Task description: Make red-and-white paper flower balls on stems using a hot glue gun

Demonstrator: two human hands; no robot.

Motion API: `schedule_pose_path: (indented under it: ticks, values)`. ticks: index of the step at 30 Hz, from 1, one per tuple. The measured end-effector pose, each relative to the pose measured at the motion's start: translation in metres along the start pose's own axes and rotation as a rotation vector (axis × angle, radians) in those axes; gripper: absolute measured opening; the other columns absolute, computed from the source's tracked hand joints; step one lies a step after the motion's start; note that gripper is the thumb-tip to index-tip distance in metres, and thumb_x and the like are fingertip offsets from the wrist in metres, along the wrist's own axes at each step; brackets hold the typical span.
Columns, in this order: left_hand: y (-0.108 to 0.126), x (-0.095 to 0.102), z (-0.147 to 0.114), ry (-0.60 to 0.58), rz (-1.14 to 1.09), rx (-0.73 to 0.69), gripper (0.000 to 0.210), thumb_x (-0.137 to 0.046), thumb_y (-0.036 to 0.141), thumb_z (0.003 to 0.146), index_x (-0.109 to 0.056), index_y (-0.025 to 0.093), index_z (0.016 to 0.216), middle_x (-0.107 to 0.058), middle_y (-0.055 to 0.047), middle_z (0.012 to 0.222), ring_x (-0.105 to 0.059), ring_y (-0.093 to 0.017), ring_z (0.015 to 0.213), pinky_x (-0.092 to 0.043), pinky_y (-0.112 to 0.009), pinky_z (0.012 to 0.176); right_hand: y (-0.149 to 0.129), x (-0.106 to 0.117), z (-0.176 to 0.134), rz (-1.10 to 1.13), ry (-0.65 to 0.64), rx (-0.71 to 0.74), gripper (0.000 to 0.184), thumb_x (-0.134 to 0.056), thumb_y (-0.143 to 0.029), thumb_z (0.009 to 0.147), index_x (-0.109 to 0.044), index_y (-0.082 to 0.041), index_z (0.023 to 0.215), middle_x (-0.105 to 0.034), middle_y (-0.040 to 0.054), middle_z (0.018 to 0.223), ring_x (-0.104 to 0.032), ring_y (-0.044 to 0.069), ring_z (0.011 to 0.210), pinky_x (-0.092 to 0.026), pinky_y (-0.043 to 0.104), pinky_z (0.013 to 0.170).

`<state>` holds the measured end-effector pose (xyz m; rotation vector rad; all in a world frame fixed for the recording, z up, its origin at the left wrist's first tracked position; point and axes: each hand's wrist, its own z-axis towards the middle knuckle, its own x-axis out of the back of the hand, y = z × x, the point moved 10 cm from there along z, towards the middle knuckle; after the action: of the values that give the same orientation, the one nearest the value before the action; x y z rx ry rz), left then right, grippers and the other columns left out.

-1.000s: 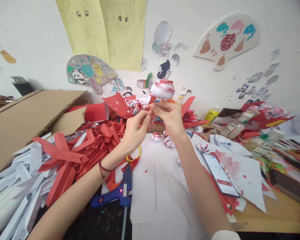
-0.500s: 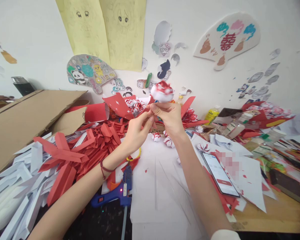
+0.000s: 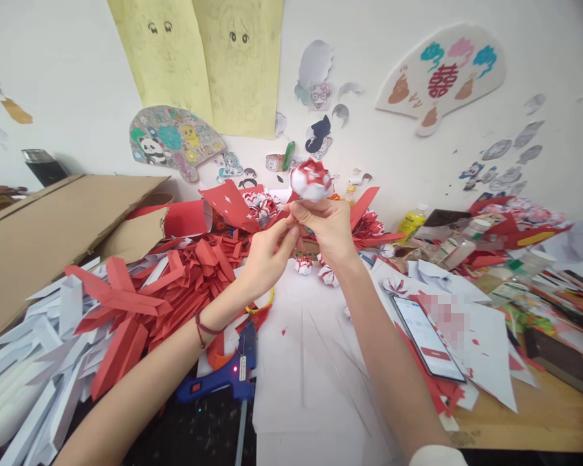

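A red-and-white paper flower (image 3: 311,180) stands up above my fingertips, in front of the wall, slightly blurred. My right hand (image 3: 328,230) is closed in a pinch just under its bloom. Close against it, my left hand (image 3: 271,251) pinches at the same spot with thumb and fingers. The fingers hide the flower's lower end, so whether a stem runs between them cannot be made out. Below the hands, small paper flowers (image 3: 327,276) lie on the white paper sheet (image 3: 291,362), along with several thin wires (image 3: 337,353).
Folded red paper strips (image 3: 148,298) and white strips (image 3: 39,353) heap up at left. A blue glue gun (image 3: 223,378) with a lit red light lies by my left forearm. On the right are a phone (image 3: 430,340), bottles (image 3: 412,223) and paper scraps. Cardboard (image 3: 72,226) stands behind the strips.
The paper flower's head has shifted a little left and down and shows more of its red-and-white pattern. Both hands stay nearly in place.
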<state>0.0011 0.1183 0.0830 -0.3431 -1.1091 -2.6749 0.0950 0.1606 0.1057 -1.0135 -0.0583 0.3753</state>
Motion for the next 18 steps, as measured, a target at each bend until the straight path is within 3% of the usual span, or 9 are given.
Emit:
schedule_pose_path:
  ticks: [10, 18]
  values:
    - [0.000, -0.003, 0.001, -0.032, -0.010, -0.010, 0.030, -0.042, 0.038, 0.104, -0.065, 0.020, 0.095, -0.065, -0.002, 0.070, -0.061, -0.016, 0.062, -0.049, -0.028, 0.063, 0.000, 0.000, 0.000, -0.032, 0.003, -0.001, 0.042, -0.086, -0.059, 0.066, -0.079, -0.019, 0.073, -0.063, -0.0002, 0.052, -0.050, 0.013, 0.037, -0.040, 0.029, 0.032]
    - [-0.008, -0.015, 0.006, -0.280, -0.086, -0.032, 0.032, -0.044, 0.038, 0.103, -0.069, 0.018, 0.103, -0.074, -0.008, 0.092, -0.069, -0.018, 0.080, -0.059, -0.031, 0.078, -0.011, 0.017, 0.002, -0.107, 0.134, 0.093, 0.035, -0.089, -0.053, 0.066, -0.080, -0.020, 0.074, -0.073, 0.0033, 0.067, -0.067, 0.017, 0.062, -0.056, 0.030, 0.056]
